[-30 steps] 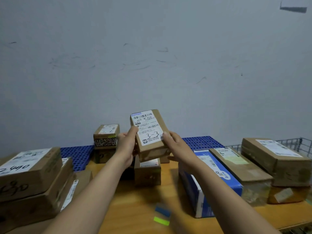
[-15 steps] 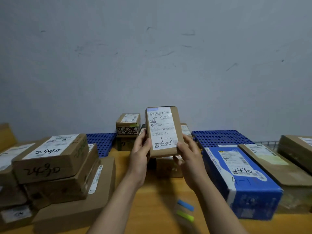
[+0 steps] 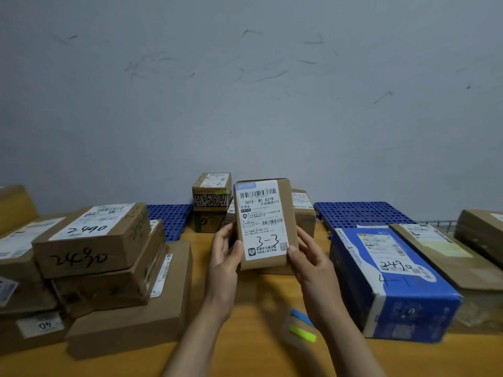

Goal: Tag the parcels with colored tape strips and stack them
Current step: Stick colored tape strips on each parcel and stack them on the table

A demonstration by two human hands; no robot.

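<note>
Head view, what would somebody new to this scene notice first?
First, the small brown parcel held upright in the middle, its white label marked 3-3, gripped near its lower edges by the left hand and the right hand. Next, the big blue box lying to the right and the stack of brown cartons on the left. Blue and green tape strips lie on the wooden table beside the right forearm.

The bare left forearm [image 3: 201, 338] and right forearm [image 3: 351, 341] rise from the bottom edge of the view and converge. The left hand [image 3: 224, 258] grips the left edge of a small parcel [image 3: 265, 224], thumb on its labelled face, fingers behind. The right hand [image 3: 309, 263] holds its lower right corner, thumb in front.
</note>
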